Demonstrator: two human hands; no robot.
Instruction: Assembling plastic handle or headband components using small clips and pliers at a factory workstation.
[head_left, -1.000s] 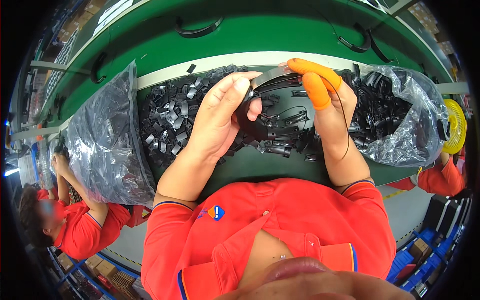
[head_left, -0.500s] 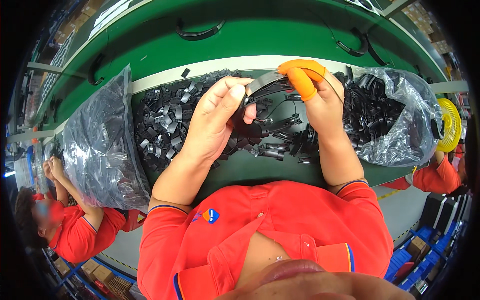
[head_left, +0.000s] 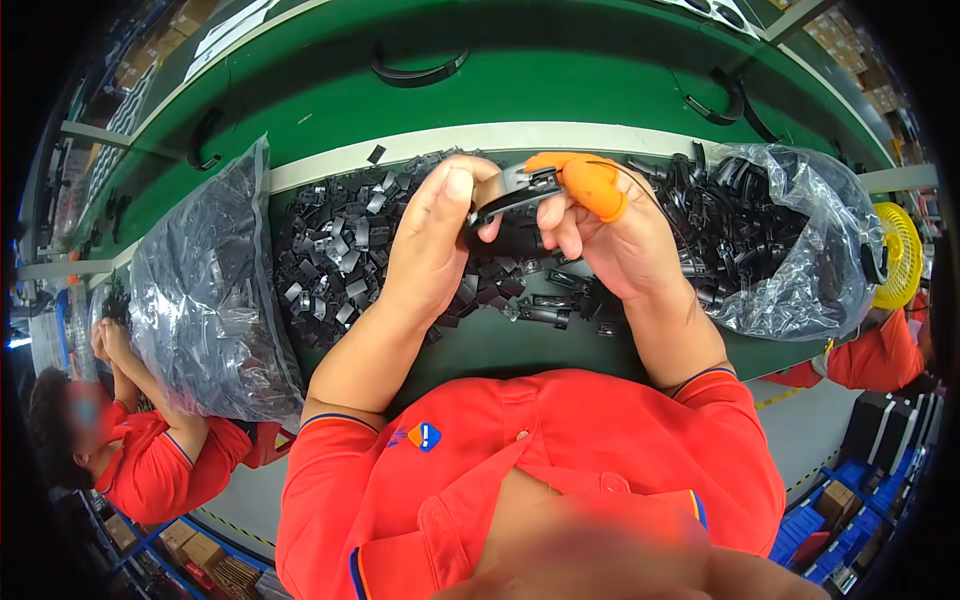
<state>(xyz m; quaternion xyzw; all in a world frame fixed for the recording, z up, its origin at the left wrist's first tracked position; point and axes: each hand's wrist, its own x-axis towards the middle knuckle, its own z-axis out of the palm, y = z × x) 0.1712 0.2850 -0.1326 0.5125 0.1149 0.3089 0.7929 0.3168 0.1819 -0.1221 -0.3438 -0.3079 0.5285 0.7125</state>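
Note:
A black curved headband part (head_left: 516,197), which looks like part of a headphone, is held between my two hands above the green worktop. My left hand (head_left: 432,225) pinches one end of it with the thumb on top. Orange finger covers sit on the thumb and forefinger of my right hand (head_left: 630,240), which grips the other end. A thin black cable runs over that hand. Below and left of my hands lies a heap of small black plates (head_left: 335,245). Several black curved parts (head_left: 725,195) with cables are heaped on the right.
Beyond a pale rail (head_left: 400,142) runs a green belt (head_left: 560,85) carrying several black headbands (head_left: 420,72). Clear plastic bags flank the worktop, one on the left (head_left: 205,290), one on the right (head_left: 845,225). A yellow fan (head_left: 903,253) and co-workers in red are at the sides.
My hands have come closer together and the headband part has turned, its curve now flatter and slightly lower. My right fingers have curled in under it. The headbands on the belt sit slightly farther right.

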